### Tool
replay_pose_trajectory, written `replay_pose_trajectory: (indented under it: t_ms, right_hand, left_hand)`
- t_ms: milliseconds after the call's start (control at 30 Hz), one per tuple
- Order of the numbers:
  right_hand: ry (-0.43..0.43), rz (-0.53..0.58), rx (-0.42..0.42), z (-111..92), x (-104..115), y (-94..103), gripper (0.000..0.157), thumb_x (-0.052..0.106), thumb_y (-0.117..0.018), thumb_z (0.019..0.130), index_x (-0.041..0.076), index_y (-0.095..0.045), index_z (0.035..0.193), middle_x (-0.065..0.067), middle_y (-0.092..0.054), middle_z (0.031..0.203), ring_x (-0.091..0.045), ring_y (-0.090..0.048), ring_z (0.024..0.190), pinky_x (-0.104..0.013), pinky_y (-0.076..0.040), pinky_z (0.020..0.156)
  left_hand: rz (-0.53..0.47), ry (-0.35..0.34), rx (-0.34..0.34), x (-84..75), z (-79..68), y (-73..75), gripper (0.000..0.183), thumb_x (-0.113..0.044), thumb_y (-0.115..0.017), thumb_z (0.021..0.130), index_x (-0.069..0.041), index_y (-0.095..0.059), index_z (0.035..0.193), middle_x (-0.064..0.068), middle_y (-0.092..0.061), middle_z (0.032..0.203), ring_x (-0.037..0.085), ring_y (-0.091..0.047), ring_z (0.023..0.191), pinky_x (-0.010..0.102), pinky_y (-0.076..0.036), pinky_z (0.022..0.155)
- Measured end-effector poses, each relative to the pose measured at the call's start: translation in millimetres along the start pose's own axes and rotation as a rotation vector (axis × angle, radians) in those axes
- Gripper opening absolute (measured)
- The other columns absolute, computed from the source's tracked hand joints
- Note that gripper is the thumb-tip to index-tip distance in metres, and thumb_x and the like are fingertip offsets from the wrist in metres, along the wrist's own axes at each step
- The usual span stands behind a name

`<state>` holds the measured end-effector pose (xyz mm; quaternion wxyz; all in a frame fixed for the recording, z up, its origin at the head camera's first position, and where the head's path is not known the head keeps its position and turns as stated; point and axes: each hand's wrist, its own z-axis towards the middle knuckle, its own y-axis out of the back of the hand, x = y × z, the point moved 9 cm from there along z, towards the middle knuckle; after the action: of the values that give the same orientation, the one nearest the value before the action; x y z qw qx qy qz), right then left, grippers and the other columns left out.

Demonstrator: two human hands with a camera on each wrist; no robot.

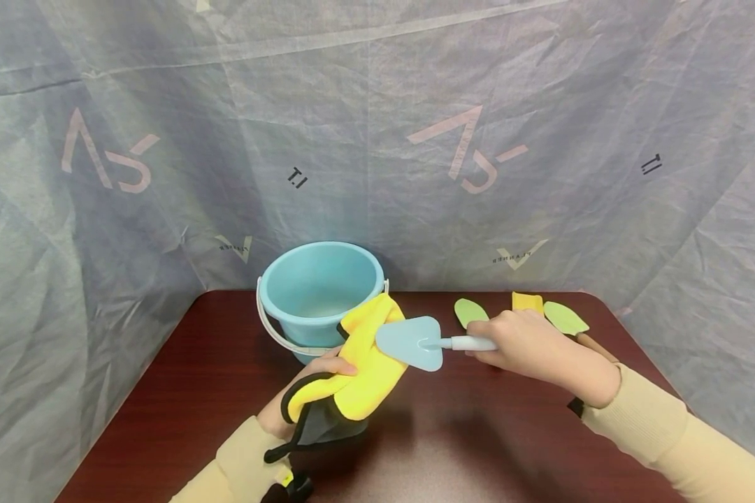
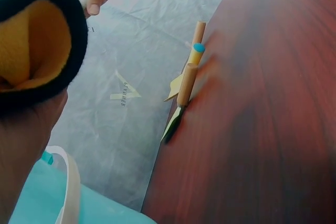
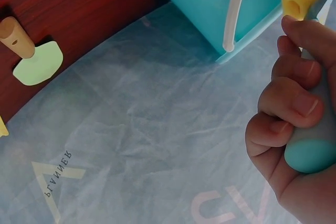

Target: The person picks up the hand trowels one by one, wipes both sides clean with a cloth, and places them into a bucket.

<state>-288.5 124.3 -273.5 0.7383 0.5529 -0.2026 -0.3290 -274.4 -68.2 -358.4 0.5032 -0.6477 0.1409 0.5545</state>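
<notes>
My left hand point(image 1: 330, 362) grips a yellow-and-grey cloth point(image 1: 368, 363) with black edging, bunched up in front of the bucket. In the left wrist view a fold of the cloth point(image 2: 47, 45) gapes, showing its yellow inside. My right hand point(image 1: 525, 342) has its fingers wrapped round the pale handle of a light-blue hand trowel point(image 1: 409, 342). The blade points left and overlaps the cloth in the head view. Seen from the right wrist, the handle point(image 3: 312, 153) ends in a turquoise tip. A light-blue bucket point(image 1: 308, 331) stands upright behind the left hand, its white handle hanging down.
Several small tools lie at the table's back right: one green blade point(image 1: 470, 314), another green blade point(image 1: 565, 318) and a yellow one point(image 1: 527, 302), partly behind the right hand. The dark red table point(image 1: 182, 391) meets a grey printed sheet point(image 1: 365, 175) at the back.
</notes>
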Motion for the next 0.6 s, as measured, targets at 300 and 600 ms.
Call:
replay_pose_trajectory:
  t_ms: [300,600]
  right_hand:
    - [-0.023,-0.016,0.021,-0.3,-4.8,-4.7,0.032,0.016,-0.074,0.073,0.026,-0.045,0.066,0.021,-0.033,0.049,0.001,-0.029,0.042,-0.019,-0.023,0.038]
    - [-0.020,-0.018,0.022,-1.0,-5.4,-6.0,0.031,0.017,-0.075,0.073,0.026,-0.046,0.066,0.021,-0.034,0.049,0.001,-0.029,0.043,-0.019,-0.024,0.038]
  left_hand:
    - [-0.029,-0.001,0.039,-3.1,-6.6,5.4,0.049,0.006,-0.019,0.088,-0.012,-0.054,0.117,0.000,-0.069,0.105,0.009,-0.067,0.094,0.020,-0.051,0.082]
    - [-0.108,-0.010,0.001,-14.5,-20.2,-10.0,0.051,0.005,-0.017,0.091,-0.009,-0.053,0.123,0.005,-0.068,0.111,0.013,-0.067,0.099,0.023,-0.051,0.085]
